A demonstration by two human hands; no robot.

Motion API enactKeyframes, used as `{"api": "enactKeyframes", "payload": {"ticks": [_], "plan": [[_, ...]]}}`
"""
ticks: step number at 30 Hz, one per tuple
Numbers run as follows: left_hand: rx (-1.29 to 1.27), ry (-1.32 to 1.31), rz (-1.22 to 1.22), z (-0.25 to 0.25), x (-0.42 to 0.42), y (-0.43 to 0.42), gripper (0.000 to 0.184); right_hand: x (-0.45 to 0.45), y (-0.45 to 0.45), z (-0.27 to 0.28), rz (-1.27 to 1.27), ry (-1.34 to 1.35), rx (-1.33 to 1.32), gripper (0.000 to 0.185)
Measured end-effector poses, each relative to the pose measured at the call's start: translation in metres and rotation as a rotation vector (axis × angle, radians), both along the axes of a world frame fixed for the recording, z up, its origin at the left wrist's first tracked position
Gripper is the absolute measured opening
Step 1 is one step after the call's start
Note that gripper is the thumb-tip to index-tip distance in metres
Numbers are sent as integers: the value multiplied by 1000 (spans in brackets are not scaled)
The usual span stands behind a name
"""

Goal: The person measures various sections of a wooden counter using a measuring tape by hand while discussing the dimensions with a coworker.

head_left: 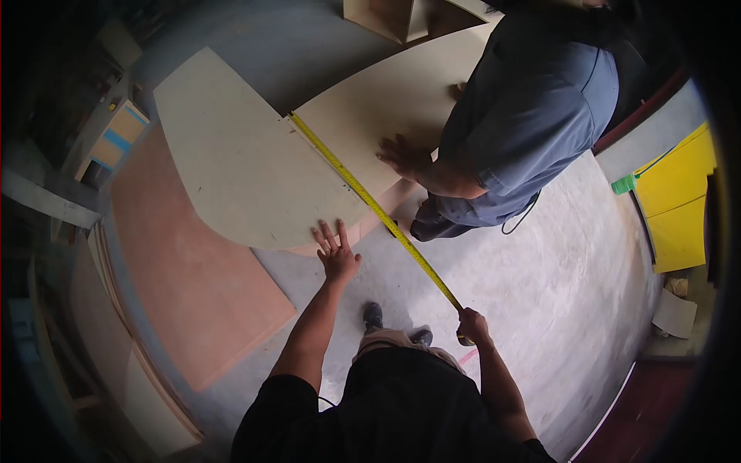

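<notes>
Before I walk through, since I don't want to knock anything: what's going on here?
The person's right hand grips a tape measure, its yellow blade stretched across the pale panels and out over the floor. The left hand is spread at the panels' near edge; whether it presses down is unclear. A co-worker in a grey-blue shirt stands at the right with one hand laid on the panels.

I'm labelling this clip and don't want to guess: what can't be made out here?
All in the head view:
- Numbers on the yellow tape: too small to read.
- Most of the tape case: covered by the right hand.
- Far panel's right end: hidden behind the co-worker.
- Co-worker's head: cut off by the top edge.
</notes>
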State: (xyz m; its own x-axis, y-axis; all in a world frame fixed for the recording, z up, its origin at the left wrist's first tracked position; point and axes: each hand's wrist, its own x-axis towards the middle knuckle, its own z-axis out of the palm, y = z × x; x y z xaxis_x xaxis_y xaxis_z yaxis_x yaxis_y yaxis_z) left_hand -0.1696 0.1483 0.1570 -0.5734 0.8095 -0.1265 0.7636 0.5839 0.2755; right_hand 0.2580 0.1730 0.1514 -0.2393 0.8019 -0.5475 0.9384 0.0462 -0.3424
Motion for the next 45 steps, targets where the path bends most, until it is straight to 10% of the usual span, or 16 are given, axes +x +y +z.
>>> {"api": "enactKeyframes", "payload": {"ticks": [32,45], "plan": [[-96,-41,11,7,7,4,113,32,-27,8,-58,692,-369,12],[-188,27,-15,4,14,5,115,94,-58,-30,-15,524,-160,7]]}}
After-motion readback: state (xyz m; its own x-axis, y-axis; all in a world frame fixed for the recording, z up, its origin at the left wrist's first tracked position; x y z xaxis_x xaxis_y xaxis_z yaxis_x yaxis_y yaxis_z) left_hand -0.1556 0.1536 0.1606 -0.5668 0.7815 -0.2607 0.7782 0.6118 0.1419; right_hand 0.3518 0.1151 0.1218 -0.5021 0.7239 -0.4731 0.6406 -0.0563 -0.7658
